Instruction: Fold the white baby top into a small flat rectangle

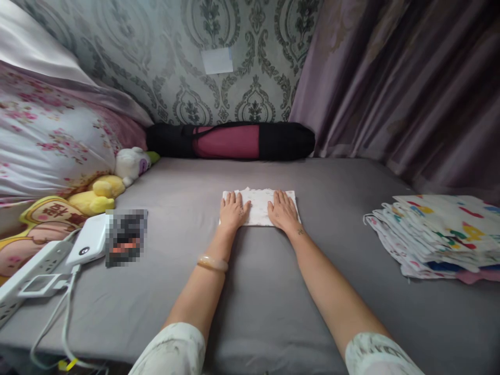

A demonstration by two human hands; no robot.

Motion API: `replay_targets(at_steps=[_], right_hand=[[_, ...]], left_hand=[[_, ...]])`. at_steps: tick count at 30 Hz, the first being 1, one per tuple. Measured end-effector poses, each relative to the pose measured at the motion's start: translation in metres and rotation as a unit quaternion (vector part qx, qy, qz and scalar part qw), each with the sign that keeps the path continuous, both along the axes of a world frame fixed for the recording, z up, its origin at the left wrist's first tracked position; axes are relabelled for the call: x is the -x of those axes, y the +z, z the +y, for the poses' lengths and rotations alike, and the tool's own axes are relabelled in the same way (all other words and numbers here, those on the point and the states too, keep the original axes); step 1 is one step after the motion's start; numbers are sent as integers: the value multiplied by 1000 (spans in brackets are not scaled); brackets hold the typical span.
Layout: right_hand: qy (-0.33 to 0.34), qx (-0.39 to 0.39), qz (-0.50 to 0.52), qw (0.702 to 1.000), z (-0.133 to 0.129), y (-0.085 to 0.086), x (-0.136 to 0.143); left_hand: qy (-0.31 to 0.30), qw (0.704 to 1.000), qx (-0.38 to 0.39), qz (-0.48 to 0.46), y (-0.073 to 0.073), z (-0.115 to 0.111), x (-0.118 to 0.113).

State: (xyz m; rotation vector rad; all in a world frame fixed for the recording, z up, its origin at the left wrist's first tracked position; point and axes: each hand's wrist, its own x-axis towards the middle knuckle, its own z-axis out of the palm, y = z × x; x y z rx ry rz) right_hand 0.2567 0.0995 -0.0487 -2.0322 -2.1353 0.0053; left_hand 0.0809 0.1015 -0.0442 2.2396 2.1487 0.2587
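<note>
A white folded cloth [258,207] with a faint small print lies flat on the grey sheet, its short width running left to right in front of me. My left hand [233,211] rests palm down on its left end, fingers stretched out and pointing away. On the right end lies my right hand [284,211], also flat with fingers extended. Bare cloth shows between the two thumbs. Neither hand grips anything; parts of the cloth are hidden under the palms.
A stack of folded printed cloths [441,234] sits at the right. On the left are a power strip [35,273], a white power bank [89,239] with cables, and plush toys [96,195]. A black and maroon long bag [228,141] lies along the wall.
</note>
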Motion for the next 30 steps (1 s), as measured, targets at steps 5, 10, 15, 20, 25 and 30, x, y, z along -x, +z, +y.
replay_targets(at_steps=[5,10,15,20,25,30], right_hand=[[-23,20,2,1000,0,2,-11],[-47,33,7,998,0,2,-19],[-42,39,11,998,0,5,-19],[-15,-6,0,1000,-2,14,-16],[-22,38,-6,999,-1,6,-16],[-23,42,-8,999,1,1,-20]], left_hand=[[30,999,29,-23,2,0,9],[46,997,47,-40,2,1,16],[44,996,58,-52,8,1,18],[51,997,-7,-54,11,0,19],[60,995,60,-58,8,2,22],[56,996,48,-55,6,1,24]])
